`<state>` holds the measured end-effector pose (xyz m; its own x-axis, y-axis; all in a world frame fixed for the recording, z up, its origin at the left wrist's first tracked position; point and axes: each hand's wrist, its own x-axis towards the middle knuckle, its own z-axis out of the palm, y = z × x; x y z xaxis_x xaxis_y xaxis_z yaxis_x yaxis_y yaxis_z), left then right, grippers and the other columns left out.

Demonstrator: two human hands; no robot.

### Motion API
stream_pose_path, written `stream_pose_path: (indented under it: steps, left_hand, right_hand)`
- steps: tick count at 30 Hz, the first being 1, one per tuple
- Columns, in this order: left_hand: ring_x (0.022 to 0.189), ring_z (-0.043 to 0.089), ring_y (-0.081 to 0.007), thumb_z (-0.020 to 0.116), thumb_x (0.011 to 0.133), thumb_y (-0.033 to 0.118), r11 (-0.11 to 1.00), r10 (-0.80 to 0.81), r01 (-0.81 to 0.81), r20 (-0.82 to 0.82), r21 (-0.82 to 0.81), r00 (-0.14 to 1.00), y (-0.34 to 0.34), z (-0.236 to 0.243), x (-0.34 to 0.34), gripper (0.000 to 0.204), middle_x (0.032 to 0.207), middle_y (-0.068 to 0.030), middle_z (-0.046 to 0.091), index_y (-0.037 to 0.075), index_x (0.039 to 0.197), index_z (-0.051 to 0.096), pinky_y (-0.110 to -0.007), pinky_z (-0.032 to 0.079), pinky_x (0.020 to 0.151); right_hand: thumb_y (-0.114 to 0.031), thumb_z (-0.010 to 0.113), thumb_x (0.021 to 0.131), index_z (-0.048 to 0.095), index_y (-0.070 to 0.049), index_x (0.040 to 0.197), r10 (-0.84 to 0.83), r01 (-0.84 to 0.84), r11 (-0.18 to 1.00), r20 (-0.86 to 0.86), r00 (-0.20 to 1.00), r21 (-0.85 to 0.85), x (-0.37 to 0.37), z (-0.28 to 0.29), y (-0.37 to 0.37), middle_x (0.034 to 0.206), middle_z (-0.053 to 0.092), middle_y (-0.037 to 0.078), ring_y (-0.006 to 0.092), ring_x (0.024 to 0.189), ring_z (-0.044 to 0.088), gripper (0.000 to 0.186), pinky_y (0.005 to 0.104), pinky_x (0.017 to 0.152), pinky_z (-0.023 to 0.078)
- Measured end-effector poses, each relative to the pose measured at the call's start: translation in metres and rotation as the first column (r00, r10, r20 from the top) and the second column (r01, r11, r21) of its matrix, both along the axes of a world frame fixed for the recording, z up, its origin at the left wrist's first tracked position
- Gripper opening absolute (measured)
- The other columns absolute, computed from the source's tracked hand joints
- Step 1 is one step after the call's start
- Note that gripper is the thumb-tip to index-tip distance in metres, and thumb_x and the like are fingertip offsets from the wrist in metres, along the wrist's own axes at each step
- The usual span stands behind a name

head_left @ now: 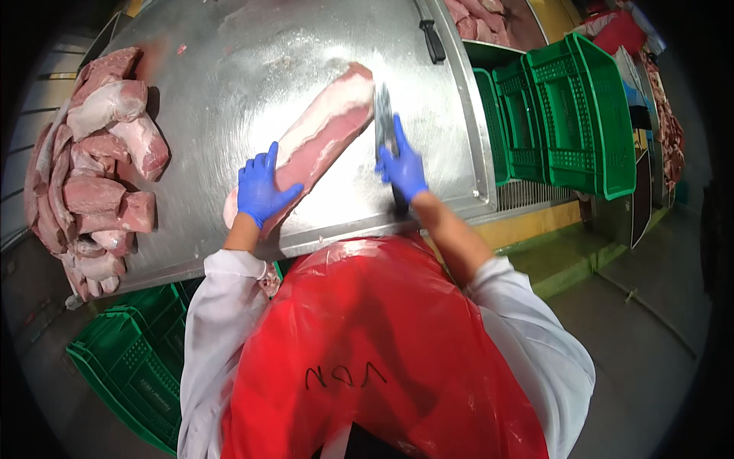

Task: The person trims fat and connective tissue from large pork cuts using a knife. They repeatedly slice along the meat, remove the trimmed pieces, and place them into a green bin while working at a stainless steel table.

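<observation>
The left hand presses, fingers spread, on the long piece of meat on the table; the right hand, apart from it, is wrapped around a knife. Dark handwriting crosses the red apron; small pale lettering marks the lower-left green crate.

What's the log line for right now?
left hand: on long cut | right hand: holds knife, right of long cut | meat pile: left on table | second knife: far right

Glossy metal bench at eleven o'clock, shiny metal knife at twelve, smooth plastic apron at six
</observation>
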<state>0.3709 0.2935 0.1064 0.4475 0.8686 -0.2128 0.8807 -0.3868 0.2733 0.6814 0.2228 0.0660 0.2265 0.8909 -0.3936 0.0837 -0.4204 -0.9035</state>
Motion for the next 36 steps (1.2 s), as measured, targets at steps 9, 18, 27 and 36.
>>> stream_pose_path:
  steps: [9,18,27,36]
  left_hand:
    - [0.107,0.055,-0.0368,0.075,0.068,0.056,0.995,-0.085,0.082,0.050,0.061,0.995,0.014,-0.012,-0.008,0.106,0.119,-0.0190,0.057,0.006,0.152,0.034,-0.048,0.041,0.093]
    - [0.108,0.055,-0.0369,0.076,0.067,0.056,0.992,-0.114,0.110,0.066,0.066,0.991,0.017,-0.017,-0.015,0.107,0.120,-0.0196,0.057,0.005,0.152,0.033,-0.048,0.041,0.095]
    - [0.106,0.056,-0.0383,0.077,0.069,0.054,0.983,-0.111,0.099,0.069,0.153,0.991,0.031,-0.015,-0.009,0.096,0.116,-0.0204,0.057,0.003,0.142,0.043,-0.050,0.043,0.091]
    - [0.093,0.062,-0.0359,0.071,0.082,0.042,0.911,-0.093,0.060,0.061,0.408,0.994,0.091,0.015,0.193,0.044,0.099,-0.0166,0.065,0.003,0.102,0.064,-0.044,0.051,0.085]
  right_hand:
    - [-0.004,0.056,0.095,0.014,-0.024,0.161,-0.031,0.038,0.998,-0.104,0.994,0.058,-0.027,0.004,0.000,0.082,0.065,0.009,0.0135,0.057,0.062,0.080,0.0266,0.047,0.050]
    - [0.003,0.054,0.094,0.011,-0.023,0.161,-0.031,0.032,0.999,-0.127,0.991,0.002,-0.050,0.005,0.018,0.089,0.065,0.010,0.0139,0.061,0.064,0.084,0.0264,0.044,0.048]
    - [-0.014,0.060,0.095,0.018,-0.028,0.160,0.178,-0.178,0.984,-0.020,0.984,-0.007,-0.027,0.009,-0.025,0.084,0.066,0.009,0.0135,0.062,0.061,0.078,0.0316,0.061,0.055]
    - [-0.002,0.057,0.095,0.017,-0.024,0.160,-0.125,0.137,0.981,-0.091,0.988,0.140,0.112,0.051,-0.026,0.070,0.062,0.006,0.0116,0.055,0.061,0.079,0.0250,0.043,0.048]
